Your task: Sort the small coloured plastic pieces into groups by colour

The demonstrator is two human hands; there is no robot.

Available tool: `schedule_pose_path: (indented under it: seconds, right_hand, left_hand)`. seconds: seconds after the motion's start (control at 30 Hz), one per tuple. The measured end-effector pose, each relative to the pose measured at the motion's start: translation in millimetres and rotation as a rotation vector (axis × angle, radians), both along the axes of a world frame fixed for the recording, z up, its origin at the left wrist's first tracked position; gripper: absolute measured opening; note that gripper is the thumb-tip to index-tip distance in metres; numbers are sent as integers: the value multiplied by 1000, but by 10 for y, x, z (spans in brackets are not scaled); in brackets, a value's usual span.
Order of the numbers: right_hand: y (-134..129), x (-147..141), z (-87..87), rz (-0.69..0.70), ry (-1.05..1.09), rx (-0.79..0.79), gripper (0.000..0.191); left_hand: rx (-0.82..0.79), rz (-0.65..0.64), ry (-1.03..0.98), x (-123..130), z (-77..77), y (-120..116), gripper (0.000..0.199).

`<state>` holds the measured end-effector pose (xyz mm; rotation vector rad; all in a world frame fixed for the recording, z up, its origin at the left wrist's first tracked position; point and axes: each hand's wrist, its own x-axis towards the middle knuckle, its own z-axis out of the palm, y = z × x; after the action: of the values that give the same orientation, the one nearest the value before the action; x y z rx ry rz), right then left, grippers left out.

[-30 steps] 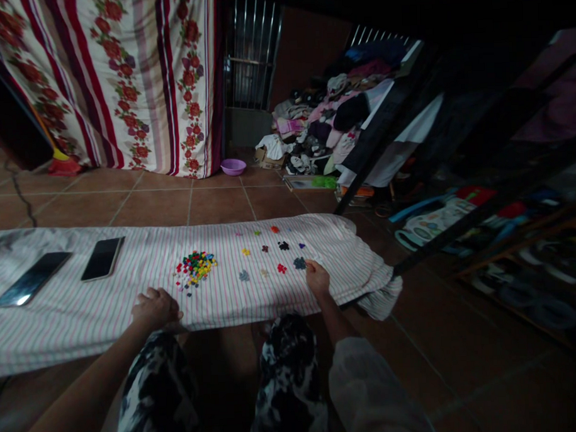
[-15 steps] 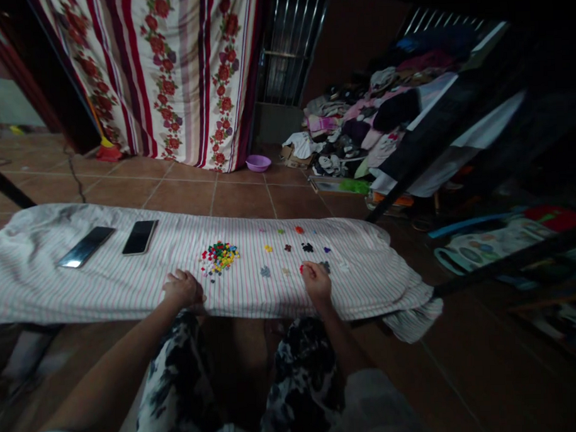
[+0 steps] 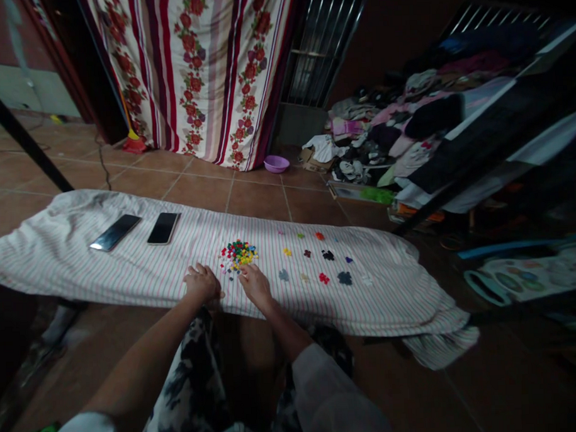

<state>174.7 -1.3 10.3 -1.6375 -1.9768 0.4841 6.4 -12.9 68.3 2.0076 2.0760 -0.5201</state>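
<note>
Red, green, yellow and blue tiny hard bits lie in one mixed heap (image 3: 239,254) on the striped white cloth (image 3: 213,226), just in front of the two hands. The right hand (image 3: 255,285) dips to the near side of the heap. Its fingertips are bunched close together, maybe because the bits are so small – I can't tell if they pinch one. The left hand (image 3: 202,283) rests palm down beside it, fingers loosely spread, with nothing to see in them, perhaps just for leaning.

Off to the right sit little one-colour piles, like the red pile (image 3: 323,278) and the black pile (image 3: 328,255). They have gaps between them, probably so the colours don't mix. The heap is roundish – it has no clear long side and points nowhere. Each bit is too small to tell which way it points.
</note>
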Motion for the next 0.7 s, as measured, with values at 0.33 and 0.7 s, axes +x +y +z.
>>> schedule_pose_path:
  seconds: [0.33,0.7]
  right_hand:
    - [132,24,-33,-130,-99,15,17]
    - [133,-2,-3,-146,-195,-11,15]
  left_hand:
    - [11,-18,-7,-5,-11,-8,104]
    - [-2,-4,-22,8,43,-10,99]
